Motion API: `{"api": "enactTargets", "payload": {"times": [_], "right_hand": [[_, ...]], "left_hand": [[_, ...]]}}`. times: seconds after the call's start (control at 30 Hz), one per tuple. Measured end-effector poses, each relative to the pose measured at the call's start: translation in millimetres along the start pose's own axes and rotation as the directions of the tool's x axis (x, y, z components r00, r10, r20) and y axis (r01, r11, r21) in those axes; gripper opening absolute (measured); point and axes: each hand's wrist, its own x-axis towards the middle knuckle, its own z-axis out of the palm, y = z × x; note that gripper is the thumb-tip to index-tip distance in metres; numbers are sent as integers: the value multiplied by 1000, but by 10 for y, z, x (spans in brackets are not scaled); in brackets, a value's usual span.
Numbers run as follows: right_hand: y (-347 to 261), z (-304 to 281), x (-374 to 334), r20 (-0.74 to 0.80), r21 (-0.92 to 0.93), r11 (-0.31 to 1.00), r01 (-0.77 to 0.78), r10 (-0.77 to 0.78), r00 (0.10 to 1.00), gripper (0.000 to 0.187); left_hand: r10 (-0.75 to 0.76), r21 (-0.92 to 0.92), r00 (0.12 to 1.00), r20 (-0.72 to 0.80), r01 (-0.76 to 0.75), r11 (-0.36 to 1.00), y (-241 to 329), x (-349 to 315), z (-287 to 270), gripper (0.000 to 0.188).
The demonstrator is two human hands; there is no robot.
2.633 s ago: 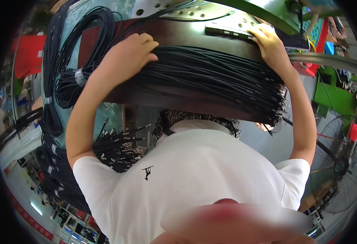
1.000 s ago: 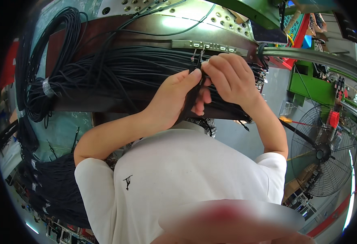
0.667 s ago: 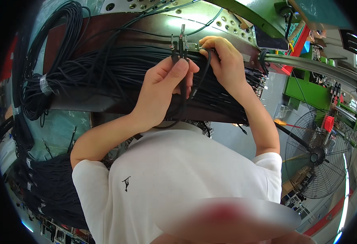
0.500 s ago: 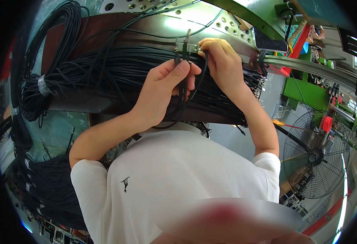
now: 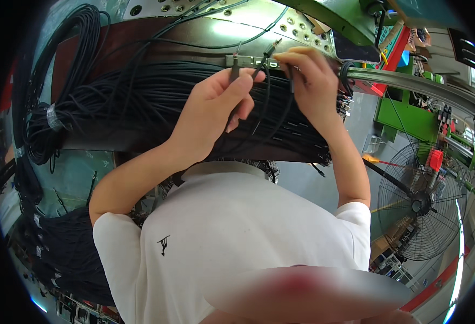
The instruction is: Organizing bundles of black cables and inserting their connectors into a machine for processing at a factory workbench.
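Holding cables, tips above left grip

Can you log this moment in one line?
left hand: holding black cables; right hand: holding another black cable; below: black cable bundle

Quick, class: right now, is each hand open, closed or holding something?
Left hand: closed, holding black cables.
Right hand: blurred, but closed on another black cable.

The cables are black, and the board under them is dark reddish brown. The shirt is white, bearing one small black figure. The perforated metal plate is silvery, with dotted pattern.
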Motion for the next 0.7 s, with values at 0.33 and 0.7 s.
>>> {"api": "enactTargets", "payload": {"times": [0.33, 0.7], "right_hand": [[11, -27, 63, 219, 14, 1000, -24, 20, 976, 16], [-74, -242, 179, 10, -264, 934, 241, -247, 969, 34]], "left_hand": [[-6, -72, 1000, 5, 6, 997, -5, 45, 49, 32], [17, 105, 996, 93, -27, 994, 17, 61, 99, 35]]}}
